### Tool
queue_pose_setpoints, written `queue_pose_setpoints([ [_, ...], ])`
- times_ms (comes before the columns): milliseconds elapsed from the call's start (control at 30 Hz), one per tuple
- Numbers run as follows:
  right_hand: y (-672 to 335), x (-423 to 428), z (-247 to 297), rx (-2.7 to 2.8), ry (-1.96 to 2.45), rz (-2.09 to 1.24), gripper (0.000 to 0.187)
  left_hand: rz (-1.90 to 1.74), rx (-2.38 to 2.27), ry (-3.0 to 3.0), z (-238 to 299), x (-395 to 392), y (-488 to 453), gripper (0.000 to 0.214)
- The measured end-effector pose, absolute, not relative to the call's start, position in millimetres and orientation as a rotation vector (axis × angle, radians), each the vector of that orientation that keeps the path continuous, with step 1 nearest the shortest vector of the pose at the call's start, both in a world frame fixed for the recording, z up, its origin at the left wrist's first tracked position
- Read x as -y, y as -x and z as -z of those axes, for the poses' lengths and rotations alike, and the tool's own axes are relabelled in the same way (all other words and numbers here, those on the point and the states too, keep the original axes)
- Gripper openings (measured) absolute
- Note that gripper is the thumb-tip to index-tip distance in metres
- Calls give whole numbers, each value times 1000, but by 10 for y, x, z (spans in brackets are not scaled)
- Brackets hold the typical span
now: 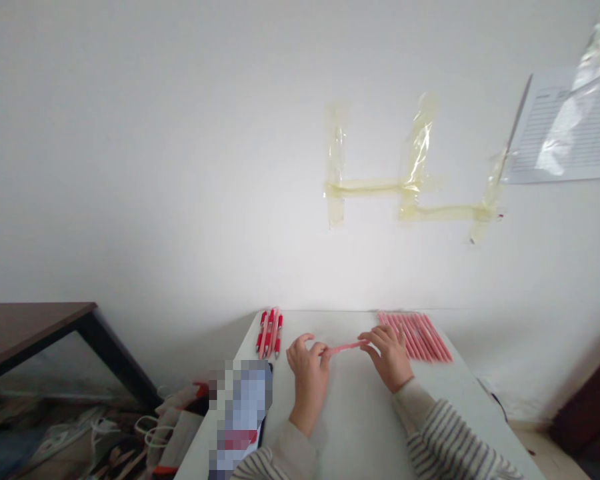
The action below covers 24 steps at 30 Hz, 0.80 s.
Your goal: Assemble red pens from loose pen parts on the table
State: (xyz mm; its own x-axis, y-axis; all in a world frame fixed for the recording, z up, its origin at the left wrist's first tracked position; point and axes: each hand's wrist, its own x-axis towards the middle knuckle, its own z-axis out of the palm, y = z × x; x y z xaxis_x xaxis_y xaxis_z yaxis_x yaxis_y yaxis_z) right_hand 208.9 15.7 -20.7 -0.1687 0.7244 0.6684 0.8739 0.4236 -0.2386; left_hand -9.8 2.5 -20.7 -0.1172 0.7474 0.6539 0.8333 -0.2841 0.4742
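Between my two hands a slim pink pen-like stick (346, 348) is held nearly level above the white table. My left hand (310, 370) pinches its left end between thumb and finger, the other fingers curled loosely. At the right end, the fingertips of my right hand (387, 353) close on it. Just beyond my right hand lies a row of similar pink sticks (425, 339), side by side and slanted. Left of my left hand, a small bunch of red and pink pens (269, 333) lies near the table's back left corner.
A phone-like object (245, 413), blurred out, lies along the left edge of the white table (355, 427). The table's back meets a wall with yellowed tape (370, 189) and a taped paper sheet (565, 133). Bags and shoes (75, 440) sit beneath a brown desk (30, 327) at left.
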Motion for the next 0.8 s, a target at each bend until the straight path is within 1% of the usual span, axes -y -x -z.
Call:
queue_pose_setpoints([
  [367, -2145, -183, 209, 1853, 1380, 327, 15, 1257, 1932, 1976, 203, -22, 121, 20],
  [567, -2151, -182, 202, 1875, 1362, 288, 15, 1224, 1976, 1984, 207, -14, 127, 25],
  [800, -2143, -182, 206, 1871, 1356, 254, 17, 1198, 1975, 2002, 212, -26, 132, 22],
])
